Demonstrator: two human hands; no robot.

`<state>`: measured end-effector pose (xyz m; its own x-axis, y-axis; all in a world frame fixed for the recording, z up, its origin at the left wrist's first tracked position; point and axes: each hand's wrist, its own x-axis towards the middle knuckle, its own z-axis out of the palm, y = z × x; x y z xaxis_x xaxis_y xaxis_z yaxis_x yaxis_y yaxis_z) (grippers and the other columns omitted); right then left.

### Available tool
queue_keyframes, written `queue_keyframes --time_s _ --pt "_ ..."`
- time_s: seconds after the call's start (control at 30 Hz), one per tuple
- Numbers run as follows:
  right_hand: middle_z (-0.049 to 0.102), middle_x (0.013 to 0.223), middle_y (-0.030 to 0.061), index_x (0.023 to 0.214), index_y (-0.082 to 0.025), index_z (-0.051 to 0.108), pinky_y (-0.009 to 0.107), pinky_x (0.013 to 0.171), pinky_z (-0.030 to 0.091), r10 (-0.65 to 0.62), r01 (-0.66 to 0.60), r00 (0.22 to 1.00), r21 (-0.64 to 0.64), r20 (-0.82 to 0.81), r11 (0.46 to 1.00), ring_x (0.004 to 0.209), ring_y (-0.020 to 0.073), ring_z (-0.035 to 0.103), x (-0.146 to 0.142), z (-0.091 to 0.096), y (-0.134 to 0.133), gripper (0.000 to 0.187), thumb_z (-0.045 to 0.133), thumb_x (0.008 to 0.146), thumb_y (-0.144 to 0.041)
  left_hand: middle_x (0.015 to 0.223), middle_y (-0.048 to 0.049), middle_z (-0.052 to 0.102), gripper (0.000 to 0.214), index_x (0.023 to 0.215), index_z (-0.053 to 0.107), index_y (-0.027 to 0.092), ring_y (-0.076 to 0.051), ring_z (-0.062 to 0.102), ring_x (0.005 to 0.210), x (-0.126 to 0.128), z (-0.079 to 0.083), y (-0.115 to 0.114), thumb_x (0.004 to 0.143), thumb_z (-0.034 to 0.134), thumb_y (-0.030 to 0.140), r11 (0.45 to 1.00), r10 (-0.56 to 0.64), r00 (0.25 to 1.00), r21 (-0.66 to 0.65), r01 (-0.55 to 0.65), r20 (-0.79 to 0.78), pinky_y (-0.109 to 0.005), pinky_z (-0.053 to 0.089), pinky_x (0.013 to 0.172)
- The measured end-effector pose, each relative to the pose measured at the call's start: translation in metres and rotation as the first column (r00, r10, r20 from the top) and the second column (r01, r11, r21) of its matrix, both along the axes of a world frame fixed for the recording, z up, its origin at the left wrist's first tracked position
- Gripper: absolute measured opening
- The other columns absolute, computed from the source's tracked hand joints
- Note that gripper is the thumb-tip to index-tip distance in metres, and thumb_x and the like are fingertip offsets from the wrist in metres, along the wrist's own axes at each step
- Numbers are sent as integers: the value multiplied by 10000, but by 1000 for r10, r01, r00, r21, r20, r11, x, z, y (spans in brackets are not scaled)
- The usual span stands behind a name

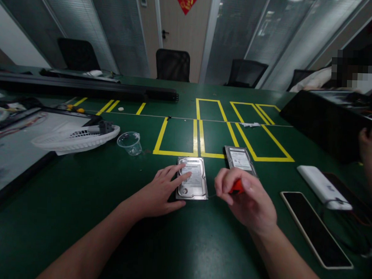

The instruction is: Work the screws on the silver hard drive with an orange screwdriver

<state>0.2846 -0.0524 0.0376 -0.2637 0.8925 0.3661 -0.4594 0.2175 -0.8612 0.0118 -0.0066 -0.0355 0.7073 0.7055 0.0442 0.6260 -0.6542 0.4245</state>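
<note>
A silver hard drive (196, 184) with a white label lies flat on the green table, just in front of me. Across its left side rests my left hand (166, 187), fingers spread, two fingertips on the label. My right hand (248, 198) is closed around the red handle of a screwdriver (237, 187). Its thin shaft points left, toward the drive's lower right corner; I cannot tell whether the tip touches. Behind my right hand lies a second hard drive (238, 158), partly covered by that hand.
A clear plastic cup (130, 143) and a white basket-like tray (79, 139) stand to the left. On the right are a phone (317, 229), a white power bank (323, 187) with a cable, and a black case (320, 124). Another person's hand (371, 146) shows at the right edge.
</note>
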Motion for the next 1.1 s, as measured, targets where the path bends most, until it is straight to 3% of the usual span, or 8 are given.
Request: queue_keyframes --time_s 0.17,0.5,0.67,0.83,1.0,1.1 --pt "709 832 87 905 -162 827 338 555 340 18 -18 1000 -14 -26 1000 580 168 468 2 0 0 377 585 1092 -383 1889 -118 207 924 1785 354 349 -460 262 1696 0 1 0 999 833 424 1000 -2 1000 3 2 5 -680 291 1341" --pt "691 854 34 941 -218 681 328 621 464 -23 23 1000 16 13 1000 659 181 612 1 -8 1 200 786 1029 -364 1889 -113 210 928 1789 336 371 -455 268 1694 0 -1 0 1002 825 432 1000 -10 1000 14 9 18 -678 295 1337" --pt "719 933 28 981 -231 631 274 509 371 26 -26 1000 -20 -8 999 556 115 558 1 -8 -1 197 793 1034 -330 1887 -128 207 931 1788 350 341 -452 253 1700 1 0 0 998 834 426 1000 -5 1000 8 5 9 -675 294 1342" --pt "718 912 42 970 -218 707 291 520 313 38 -38 999 -18 -17 999 553 117 457 0 -4 -3 147 724 1065 -330 1883 -131 223 927 1784 358 338 -453 263 1696 1 1 0 992 833 422 1000 -5 1000 1 5 11 -678 297 1338" --pt "713 893 95 953 -155 828 347 574 347 52 -52 998 13 -21 999 582 151 477 2 -1 -1 381 568 1104 -389 1881 -138 222 921 1783 360 331 -448 262 1697 1 2 0 997 834 409 1000 -4 1000 2 4 -5 -679 300 1336" --pt "715 911 96 945 -148 844 348 573 347 80 -80 997 2 -19 997 591 153 493 4 -2 -1 377 566 1097 -351 1883 -143 213 930 1787 354 318 -447 254 1700 2 4 -1 998 837 413 1000 -6 1000 -3 6 -26 -677 303 1337"
